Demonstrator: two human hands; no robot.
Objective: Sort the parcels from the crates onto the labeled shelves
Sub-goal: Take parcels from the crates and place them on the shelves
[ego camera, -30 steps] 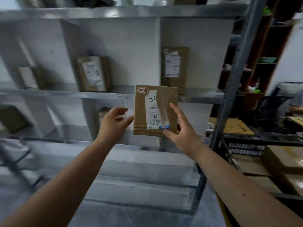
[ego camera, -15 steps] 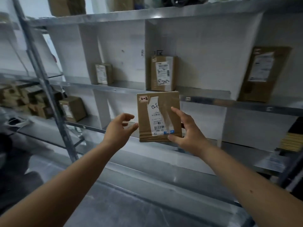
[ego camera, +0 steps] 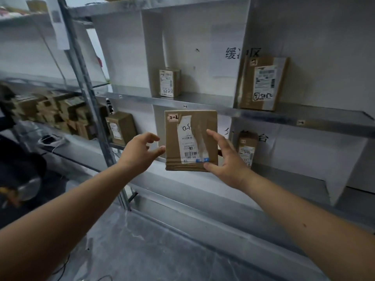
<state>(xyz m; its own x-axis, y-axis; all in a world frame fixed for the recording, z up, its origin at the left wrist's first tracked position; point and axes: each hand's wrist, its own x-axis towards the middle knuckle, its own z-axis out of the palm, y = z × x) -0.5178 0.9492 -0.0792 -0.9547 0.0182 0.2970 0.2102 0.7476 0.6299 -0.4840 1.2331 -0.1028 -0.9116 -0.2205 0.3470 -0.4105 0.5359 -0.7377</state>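
1. Since half a second ago the view has swung left along the shelving: the upright post (ego camera: pixel 87 110) now stands well left of centre, and my hands with the parcel (ego camera: pixel 191 140) sit in front of a different bay.
2. Parcel: flat brown carton, held upright in the air in front of the shelves, label facing me, long axis roughly vertical. A small tag at its top-left corner reads "2-2".
3. Right hand (ego camera: pixel 225 159): gripping the parcel at its right edge and lower right corner, thumb on the front face, fingers spread up the side.
4. Left hand (ego camera: pixel 140 153): loosely curled, holding nothing; its thumb tip lies just beside the parcel's left edge, and I cannot tell whether it touches.
5. Middle shelf (ego camera: pixel 203 102): carries a small box (ego camera: pixel 169 83) and a larger box (ego camera: pixel 262 83), both upright. Small edge tags are too blurred to read.
6. Lower bays: one box (ego camera: pixel 120 127) left of the parcel, another box (ego camera: pixel 246 148) behind my right hand.
7. Governing relation: the parcel lies between my hands, borne by the right alone; the open bay lies directly behind it, so I judge placing calls for a forward push once the matching tag is found.
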